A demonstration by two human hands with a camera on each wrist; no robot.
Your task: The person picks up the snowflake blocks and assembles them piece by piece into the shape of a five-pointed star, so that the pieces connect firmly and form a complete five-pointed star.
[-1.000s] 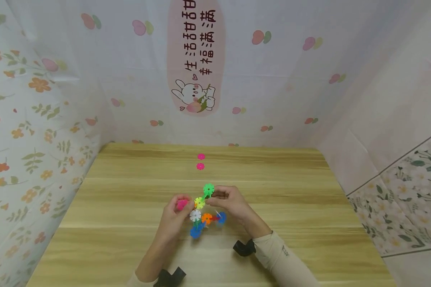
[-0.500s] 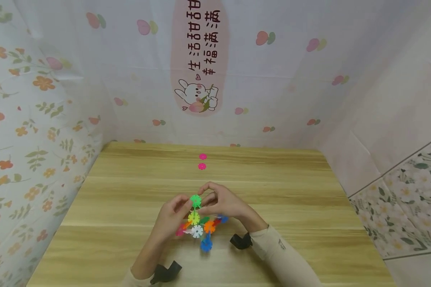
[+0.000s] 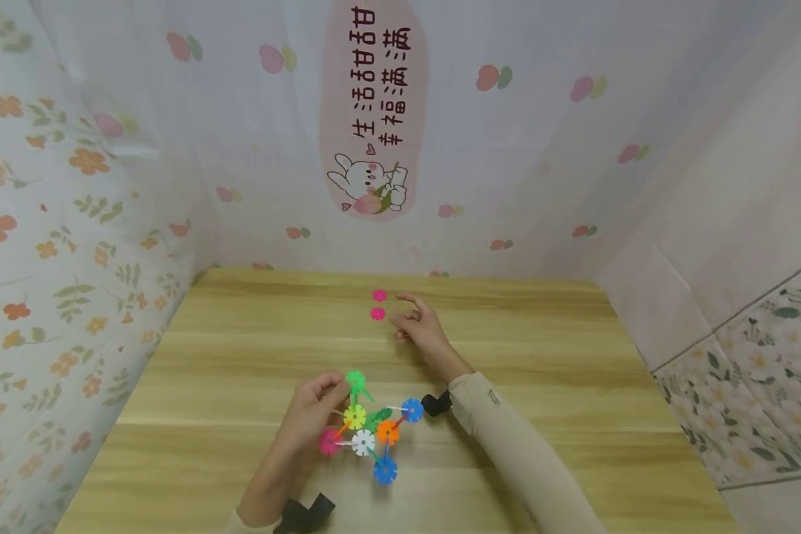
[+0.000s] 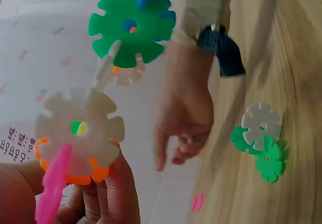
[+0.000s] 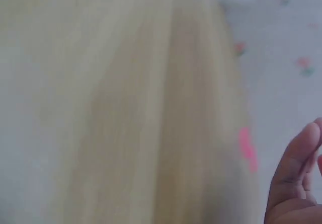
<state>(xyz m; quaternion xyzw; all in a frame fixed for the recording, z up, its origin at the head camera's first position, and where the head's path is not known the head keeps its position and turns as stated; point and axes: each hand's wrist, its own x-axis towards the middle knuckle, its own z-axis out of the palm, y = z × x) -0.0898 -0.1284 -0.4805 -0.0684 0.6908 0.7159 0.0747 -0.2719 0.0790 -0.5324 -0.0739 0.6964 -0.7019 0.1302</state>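
My left hand [image 3: 305, 417] pinches a structure of interlocking notched plastic discs near its green disc [image 3: 356, 382]. Yellow [image 3: 354, 417], white [image 3: 363, 443], orange [image 3: 388, 432], blue [image 3: 385, 470] and pink discs [image 3: 330, 442] are joined in it. Up close in the left wrist view, a whitish disc [image 4: 103, 116] and a green disc [image 4: 132, 27] hang above the left fingers. Two loose pink discs [image 3: 378, 314] lie towards the back of the table. Beside them, apart, hovers my right hand [image 3: 427, 331], fingers loosely bent and holding nothing.
The wooden table [image 3: 240, 319] meets a printed cloth [image 3: 507, 163] at the back and sides. In the left wrist view, a white disc [image 4: 261, 126] overlaps green ones; whether these belong to the structure I cannot tell. Black wrist mounts [image 3: 305, 514] sit on both arms.
The right hand has left the structure and moved away towards the loose pink discs. The left hand keeps hold of the structure, which has turned and now shows more spread out.
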